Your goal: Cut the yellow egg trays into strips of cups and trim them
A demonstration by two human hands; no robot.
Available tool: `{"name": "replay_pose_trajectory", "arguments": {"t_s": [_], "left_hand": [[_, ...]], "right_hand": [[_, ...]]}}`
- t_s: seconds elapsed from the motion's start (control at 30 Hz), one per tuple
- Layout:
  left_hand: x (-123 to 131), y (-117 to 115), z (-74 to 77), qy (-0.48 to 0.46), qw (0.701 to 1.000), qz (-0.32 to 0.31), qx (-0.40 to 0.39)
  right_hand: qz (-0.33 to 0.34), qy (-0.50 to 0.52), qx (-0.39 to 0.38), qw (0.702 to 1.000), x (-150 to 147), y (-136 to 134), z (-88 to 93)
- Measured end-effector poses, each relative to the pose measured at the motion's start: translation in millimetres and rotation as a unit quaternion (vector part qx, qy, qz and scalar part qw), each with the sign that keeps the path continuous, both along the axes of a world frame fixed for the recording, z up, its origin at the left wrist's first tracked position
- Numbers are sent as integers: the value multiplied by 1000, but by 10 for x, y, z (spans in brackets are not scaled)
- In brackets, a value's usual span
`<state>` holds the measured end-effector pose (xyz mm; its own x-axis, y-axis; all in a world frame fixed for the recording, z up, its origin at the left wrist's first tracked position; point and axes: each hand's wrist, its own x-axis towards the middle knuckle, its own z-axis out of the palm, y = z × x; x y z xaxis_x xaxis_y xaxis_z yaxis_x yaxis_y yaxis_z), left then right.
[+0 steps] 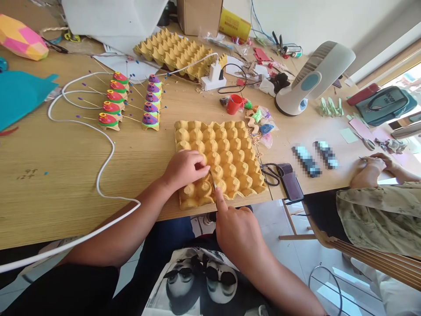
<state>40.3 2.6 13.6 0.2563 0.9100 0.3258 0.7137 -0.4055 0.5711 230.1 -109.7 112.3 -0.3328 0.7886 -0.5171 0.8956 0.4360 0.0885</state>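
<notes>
An upside-down yellow pulp egg tray (230, 158) lies at the table's front edge before me. My left hand (186, 169) rests on its left part, fingers curled over a cup and thumb pointing right, gripping the tray. My right hand (237, 226) is closed around a thin knife (213, 180), its index finger stretched along the back of the blade. The blade meets the tray between two rows of cups, just right of my left thumb. The knife's handle is hidden in my right hand.
Black-handled scissors (272, 174) and a phone (291, 182) lie right of the tray. Painted egg-carton pieces (113, 103) with pins stand at the left, near a white cable (107, 158). Behind are another tray (177, 50), a red cup (234, 104) and a fan (315, 77). A co-worker's hands (370, 169) rest at right.
</notes>
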Motion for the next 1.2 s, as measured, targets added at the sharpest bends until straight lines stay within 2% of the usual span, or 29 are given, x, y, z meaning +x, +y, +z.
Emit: {"name": "replay_pose_trajectory", "arguments": {"t_s": [0.57, 1.2], "left_hand": [[7, 0, -17, 4, 1000, 0, 6], [0, 1, -20, 4, 1000, -1, 9]], "right_hand": [[1, -14, -30, 999, -51, 70, 117], [-9, -6, -15, 1000, -81, 150, 132]]}}
